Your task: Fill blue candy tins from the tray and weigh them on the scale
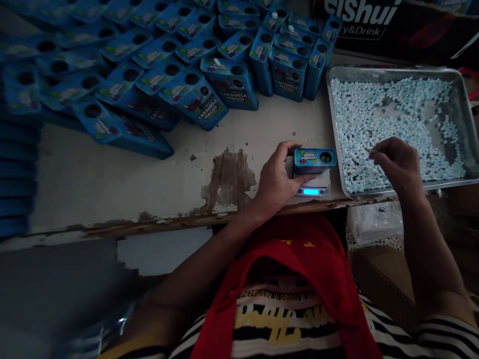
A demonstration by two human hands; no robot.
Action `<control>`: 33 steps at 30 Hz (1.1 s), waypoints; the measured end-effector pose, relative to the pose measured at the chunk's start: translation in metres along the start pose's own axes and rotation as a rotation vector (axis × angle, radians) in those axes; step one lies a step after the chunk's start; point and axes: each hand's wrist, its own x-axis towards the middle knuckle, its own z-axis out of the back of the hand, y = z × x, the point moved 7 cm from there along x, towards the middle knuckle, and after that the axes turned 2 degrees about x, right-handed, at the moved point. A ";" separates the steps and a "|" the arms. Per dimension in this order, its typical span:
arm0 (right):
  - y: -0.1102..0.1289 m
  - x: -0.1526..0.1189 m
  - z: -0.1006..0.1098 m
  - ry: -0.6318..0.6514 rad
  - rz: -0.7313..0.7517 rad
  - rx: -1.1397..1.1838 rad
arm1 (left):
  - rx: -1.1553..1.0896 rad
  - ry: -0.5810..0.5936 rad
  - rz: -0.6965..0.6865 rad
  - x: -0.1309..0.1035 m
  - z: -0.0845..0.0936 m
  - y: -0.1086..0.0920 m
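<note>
My left hand (277, 180) is wrapped around the side of a small blue tin (313, 158) with a round hole in its top. That tin stands on a small digital scale (325, 183) with a lit blue display, whose figures I cannot read. Over the left part of a metal tray (339, 149) my right hand (398, 162) is held with thumb and fingertips pinched together. A tiny pale speck shows at the fingertips, probably too small to name. Pale blue and white candies (359, 129) are spread thickly in the tray.
Many blue tins (230, 82) with round top holes crowd the back and left of the worn table (179, 184). Small white pieces rest on a few tins. A dark printed box (404, 35) stands behind the tray. Blue stacked items (15, 179) line the left edge.
</note>
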 end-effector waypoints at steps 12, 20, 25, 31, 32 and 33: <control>0.039 -0.032 -0.084 0.231 -0.431 1.153 | 0.341 -0.007 -0.524 0.030 -0.004 -0.054; 0.059 -0.025 -0.100 0.374 -0.565 1.346 | 0.399 -0.076 -0.623 0.021 0.013 -0.052; 0.061 -0.015 -0.103 0.382 -0.540 1.321 | 0.436 -0.093 -0.611 0.020 0.018 -0.054; 0.063 -0.005 -0.118 0.418 -0.570 1.347 | 0.440 -0.073 -0.588 0.027 0.018 -0.040; 0.065 -0.004 -0.120 0.433 -0.571 1.351 | 0.434 -0.071 -0.588 0.026 0.020 -0.039; 0.067 -0.002 -0.121 0.447 -0.567 1.355 | 0.438 -0.069 -0.579 0.027 0.023 -0.039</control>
